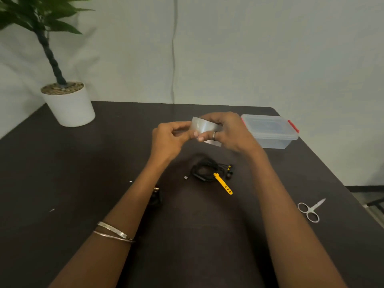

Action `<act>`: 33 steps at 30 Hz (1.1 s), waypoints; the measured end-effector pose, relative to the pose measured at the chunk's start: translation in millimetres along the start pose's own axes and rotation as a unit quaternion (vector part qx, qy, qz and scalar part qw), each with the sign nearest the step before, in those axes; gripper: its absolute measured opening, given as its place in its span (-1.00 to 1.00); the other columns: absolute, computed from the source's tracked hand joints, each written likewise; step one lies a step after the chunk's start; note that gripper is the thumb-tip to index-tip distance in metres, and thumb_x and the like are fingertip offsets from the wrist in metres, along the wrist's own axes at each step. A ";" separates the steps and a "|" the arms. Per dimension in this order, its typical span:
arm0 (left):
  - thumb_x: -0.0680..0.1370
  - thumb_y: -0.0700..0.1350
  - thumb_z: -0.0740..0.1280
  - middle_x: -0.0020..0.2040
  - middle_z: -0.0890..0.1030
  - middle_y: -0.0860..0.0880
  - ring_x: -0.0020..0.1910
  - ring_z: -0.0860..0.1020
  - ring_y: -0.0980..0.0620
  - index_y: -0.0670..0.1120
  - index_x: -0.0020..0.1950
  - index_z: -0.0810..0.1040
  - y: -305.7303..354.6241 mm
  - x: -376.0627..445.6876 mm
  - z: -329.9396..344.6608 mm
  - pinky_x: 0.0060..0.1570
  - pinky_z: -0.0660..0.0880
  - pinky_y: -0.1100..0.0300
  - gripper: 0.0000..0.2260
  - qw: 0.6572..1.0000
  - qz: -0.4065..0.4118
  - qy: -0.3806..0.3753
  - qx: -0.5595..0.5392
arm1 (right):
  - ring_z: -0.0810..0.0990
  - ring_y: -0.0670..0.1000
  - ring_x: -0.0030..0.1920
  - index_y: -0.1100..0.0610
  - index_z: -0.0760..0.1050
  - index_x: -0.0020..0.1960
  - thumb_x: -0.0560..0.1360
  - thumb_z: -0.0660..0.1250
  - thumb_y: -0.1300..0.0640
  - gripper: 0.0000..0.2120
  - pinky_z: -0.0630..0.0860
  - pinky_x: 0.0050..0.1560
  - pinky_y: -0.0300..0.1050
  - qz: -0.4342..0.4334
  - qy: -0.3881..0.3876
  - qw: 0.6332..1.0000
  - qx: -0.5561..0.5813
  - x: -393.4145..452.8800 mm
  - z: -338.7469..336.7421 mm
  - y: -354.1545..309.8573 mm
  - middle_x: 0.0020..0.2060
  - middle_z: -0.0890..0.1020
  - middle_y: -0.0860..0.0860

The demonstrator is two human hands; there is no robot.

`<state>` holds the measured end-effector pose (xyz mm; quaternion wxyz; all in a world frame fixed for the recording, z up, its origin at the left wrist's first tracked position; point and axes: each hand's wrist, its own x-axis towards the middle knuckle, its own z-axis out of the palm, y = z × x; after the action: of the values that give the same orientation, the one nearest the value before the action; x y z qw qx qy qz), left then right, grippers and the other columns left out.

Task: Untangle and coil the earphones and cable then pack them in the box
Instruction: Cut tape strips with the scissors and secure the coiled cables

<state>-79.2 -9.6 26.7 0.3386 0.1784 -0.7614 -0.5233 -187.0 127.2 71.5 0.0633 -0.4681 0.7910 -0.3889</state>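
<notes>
The coiled black earphones and cable (205, 171) lie on the dark table (62, 173) below your hands, apart from every finger, with nothing of you touching them. A yellow strap (223, 183) sticks out of the coil toward you, and the small buds with yellow collars (228, 170) sit at its right edge. A tiny plug end (185, 177) rests just left of the coil.

Above the bundle, you hold a roll of clear tape (204, 126) in the air. Your right hand (227, 132) curls around the roll, a ring showing on one finger. Your left hand (169, 135) has its fingertips pressed together, pinching the tape at the roll's left edge.

The clear box (270, 132) with red latches stands closed at the far right of the table, just beyond your right hand. A small dark object (156, 196) lies partly hidden beside your left forearm; you cannot tell what it is. Scissors (310, 209) lie near the right edge, and a potted plant (66, 102) stands at the far left corner.
</notes>
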 end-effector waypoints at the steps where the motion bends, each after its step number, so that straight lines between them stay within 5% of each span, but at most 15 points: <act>1: 0.35 -0.04 0.55 -0.05 0.71 -0.02 -0.07 0.67 0.13 -0.11 0.09 0.67 -2.8 1.1 -3.2 0.06 0.59 0.07 -0.66 1.000 -0.007 0.010 0.001 | 0.60 0.02 -0.10 0.08 0.65 0.05 0.26 0.59 0.04 -0.62 0.46 -0.12 -0.13 -0.008 0.001 1.000 -0.002 3.9 7.8 -2.3 -0.16 0.68 0.04; 6: 0.35 -0.09 0.56 -0.08 0.70 -0.02 -0.10 0.66 0.14 -0.14 0.03 0.69 -11.4 3.2 -15.7 0.05 0.58 0.15 -0.71 0.998 -0.020 0.055 0.023 | 0.61 0.05 -0.08 0.11 0.62 0.12 0.27 0.59 0.09 -0.57 0.49 -0.06 -0.09 -0.045 -0.037 0.998 0.000 16.3 28.4 -3.2 -0.11 0.68 0.07; 10: 0.39 -0.18 0.52 -0.17 0.70 -0.01 -0.23 0.62 0.21 -0.15 -0.09 0.71 -19.1 1.8 -17.2 -0.07 0.55 0.36 -0.87 0.993 0.011 0.094 0.076 | 0.48 0.11 0.29 0.13 0.42 0.40 0.35 0.54 0.15 -0.35 0.38 0.31 -0.06 -0.038 -0.049 0.996 -0.066 22.5 45.5 5.9 0.27 0.56 0.13; 14: 0.38 -0.19 0.51 -0.23 0.68 -0.02 -0.27 0.60 0.16 -0.15 -0.14 0.71 -25.6 3.2 -18.5 -0.17 0.48 0.46 -0.91 0.988 0.014 0.100 0.121 | 0.48 0.17 0.26 0.07 0.42 0.39 0.38 0.52 0.16 -0.38 0.38 0.31 0.10 -0.034 -0.048 0.995 -0.075 25.7 56.4 14.5 0.22 0.57 0.16; 18: 0.39 -0.18 0.49 -0.28 0.67 -0.02 -0.31 0.59 0.10 -0.14 -0.18 0.71 -30.9 5.5 -20.2 -0.17 0.53 0.27 -0.95 0.985 0.017 0.091 0.147 | 0.50 0.18 0.21 0.01 0.46 0.36 0.35 0.53 0.11 -0.40 0.32 0.30 0.23 -0.031 -0.040 0.994 -0.093 28.1 60.4 19.1 0.17 0.60 0.15; 23: 0.44 -0.19 0.45 -0.31 0.65 -0.04 -0.33 0.57 0.05 -0.16 -0.20 0.69 -32.6 5.7 -20.3 -0.19 0.53 0.15 -0.94 0.977 0.036 0.072 0.198 | 0.49 0.11 0.25 -0.03 0.48 0.34 0.32 0.53 0.03 -0.40 0.26 0.33 0.23 -0.029 -0.035 0.994 -0.099 25.2 61.9 20.5 0.17 0.61 0.06; 27: 0.45 -0.20 0.41 -0.33 0.65 -0.06 -0.33 0.61 0.01 -0.17 -0.22 0.68 -38.1 9.4 -24.2 -0.20 0.57 0.11 -0.92 0.978 0.012 0.073 0.196 | 0.46 -0.05 0.10 0.05 0.59 0.19 0.33 0.54 0.00 -0.55 0.20 0.30 0.08 -0.016 0.021 0.997 -0.066 18.1 58.8 17.7 -0.11 0.52 -0.21; 29: 0.46 -0.22 0.39 -0.34 0.65 -0.07 -0.35 0.62 0.02 -0.19 -0.22 0.66 -38.9 12.0 -27.1 -0.21 0.58 0.15 -0.91 0.982 -0.009 0.065 0.178 | 0.43 -0.04 0.01 0.08 0.62 0.09 0.33 0.53 -0.03 -0.63 0.25 0.24 0.08 -0.012 0.027 0.998 -0.050 16.7 58.4 19.5 -0.21 0.49 -0.19; 33: 0.50 -0.24 0.36 -0.26 0.67 -0.15 -0.36 0.60 0.13 -0.26 -0.18 0.64 -40.2 14.1 -30.8 -0.25 0.56 0.28 -0.88 0.986 -0.055 0.037 0.152 | 0.49 0.13 0.02 0.05 0.62 0.10 0.33 0.53 -0.05 -0.62 0.41 0.18 0.20 -0.017 0.010 0.999 -0.027 18.5 62.8 20.4 -0.07 0.55 0.06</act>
<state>-70.9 -54.9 1.3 0.3059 0.2890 -0.8080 -0.4124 -182.3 83.0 19.3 0.0359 -0.4792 0.7935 -0.3735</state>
